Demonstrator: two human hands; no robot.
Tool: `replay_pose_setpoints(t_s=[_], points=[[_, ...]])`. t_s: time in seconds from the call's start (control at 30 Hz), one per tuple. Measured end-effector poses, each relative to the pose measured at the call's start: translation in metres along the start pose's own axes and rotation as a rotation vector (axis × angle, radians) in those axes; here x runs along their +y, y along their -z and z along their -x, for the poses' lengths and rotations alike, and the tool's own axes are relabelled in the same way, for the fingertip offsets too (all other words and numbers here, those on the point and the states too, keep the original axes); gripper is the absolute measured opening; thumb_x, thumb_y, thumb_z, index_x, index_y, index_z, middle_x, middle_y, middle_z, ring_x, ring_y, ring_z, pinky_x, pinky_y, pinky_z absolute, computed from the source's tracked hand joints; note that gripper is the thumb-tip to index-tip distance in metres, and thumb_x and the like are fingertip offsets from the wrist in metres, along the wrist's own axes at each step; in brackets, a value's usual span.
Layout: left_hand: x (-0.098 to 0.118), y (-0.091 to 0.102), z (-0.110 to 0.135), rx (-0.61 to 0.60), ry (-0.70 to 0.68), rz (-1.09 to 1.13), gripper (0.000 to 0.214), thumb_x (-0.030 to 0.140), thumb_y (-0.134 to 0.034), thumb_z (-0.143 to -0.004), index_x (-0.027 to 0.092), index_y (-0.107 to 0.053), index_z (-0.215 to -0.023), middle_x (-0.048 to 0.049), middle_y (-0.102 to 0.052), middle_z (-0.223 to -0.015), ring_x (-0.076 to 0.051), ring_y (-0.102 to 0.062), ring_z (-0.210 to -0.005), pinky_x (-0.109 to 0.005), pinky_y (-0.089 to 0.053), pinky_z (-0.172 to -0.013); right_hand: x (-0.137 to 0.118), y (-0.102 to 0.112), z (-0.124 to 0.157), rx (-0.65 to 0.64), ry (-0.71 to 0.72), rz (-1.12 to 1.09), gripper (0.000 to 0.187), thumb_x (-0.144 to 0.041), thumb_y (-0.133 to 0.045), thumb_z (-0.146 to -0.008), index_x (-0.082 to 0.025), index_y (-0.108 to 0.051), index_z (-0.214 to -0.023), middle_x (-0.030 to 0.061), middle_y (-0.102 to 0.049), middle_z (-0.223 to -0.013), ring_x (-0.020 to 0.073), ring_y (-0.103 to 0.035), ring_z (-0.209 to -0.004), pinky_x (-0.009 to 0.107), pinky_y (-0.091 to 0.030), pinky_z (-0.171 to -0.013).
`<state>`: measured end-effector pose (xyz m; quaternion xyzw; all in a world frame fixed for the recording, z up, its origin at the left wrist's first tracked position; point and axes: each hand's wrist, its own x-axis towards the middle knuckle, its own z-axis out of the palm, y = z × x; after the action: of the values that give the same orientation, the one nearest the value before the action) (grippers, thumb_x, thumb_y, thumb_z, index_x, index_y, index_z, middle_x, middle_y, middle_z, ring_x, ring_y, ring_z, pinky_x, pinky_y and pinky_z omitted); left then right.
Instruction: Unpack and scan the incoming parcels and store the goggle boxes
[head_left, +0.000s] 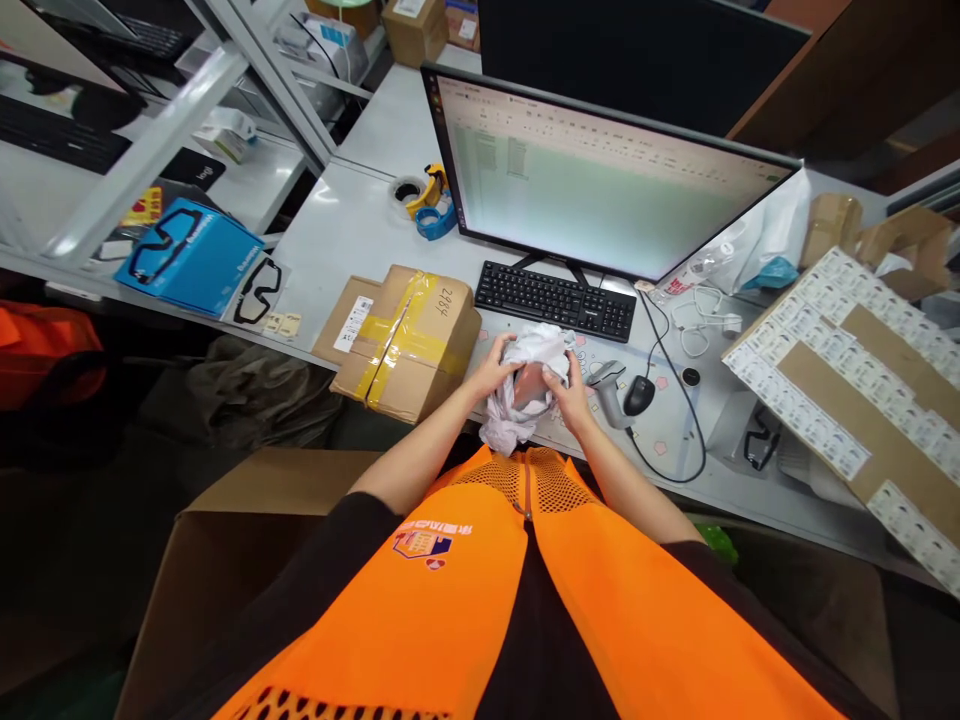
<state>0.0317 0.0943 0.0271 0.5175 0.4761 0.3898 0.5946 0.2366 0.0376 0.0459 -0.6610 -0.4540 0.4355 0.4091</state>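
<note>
Both hands grip a crumpled white plastic bag (510, 425) at the desk's front edge, just in front of my vest. My left hand (493, 370) holds the bag's left side, fingers curled into its folds. On the other side, my right hand (571, 398) grips it with the thumb near the opening. A flat reddish-brown object (530, 385) shows inside the bag, mostly covered, and its kind I cannot make out. Left of the bag sits a taped cardboard box (416, 340) marked 2984. A keyboard (555, 300) lies just behind the bag.
A monitor (600, 190) stands behind the keyboard. To the right are a barcode scanner (611, 392), a mouse (639, 396) with its cable and a label-covered cardboard sheet (847, 390). Tape rolls (435, 215) and a blue box (187, 255) are at left. An open carton (277, 480) stands below.
</note>
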Motion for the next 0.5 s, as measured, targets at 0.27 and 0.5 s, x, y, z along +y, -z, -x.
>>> replay_pose_setpoints(t_s=[0.27, 0.5], points=[[0.025, -0.008, 0.099, 0.185, 0.005, -0.014, 0.023, 0.029, -0.071, -0.084, 0.022, -0.05, -0.079, 0.0033, -0.06, -0.074, -0.015, -0.055, -0.074, -0.025, -0.044, -0.069, -0.015, 0.0, 0.096, 0.013, 0.109, 0.044, 0.045, -0.05, -0.075, -0.094, -0.021, -0.071, -0.127, 0.0124, -0.074, -0.126, 0.0287, -0.068, -0.119, 0.044, -0.054, -0.11], [-0.012, 0.004, 0.047, -0.024, 0.471, 0.086, 0.023, 0.029, -0.083, -0.073, 0.018, -0.064, -0.08, -0.0071, -0.074, -0.08, -0.023, -0.07, -0.077, -0.034, -0.058, -0.074, 0.014, -0.022, 0.058, -0.051, -0.13, 0.099, 0.032, -0.054, -0.067, -0.088, -0.025, -0.06, -0.099, 0.0028, -0.072, -0.09, 0.0234, -0.068, -0.085, 0.035, -0.058, -0.081]])
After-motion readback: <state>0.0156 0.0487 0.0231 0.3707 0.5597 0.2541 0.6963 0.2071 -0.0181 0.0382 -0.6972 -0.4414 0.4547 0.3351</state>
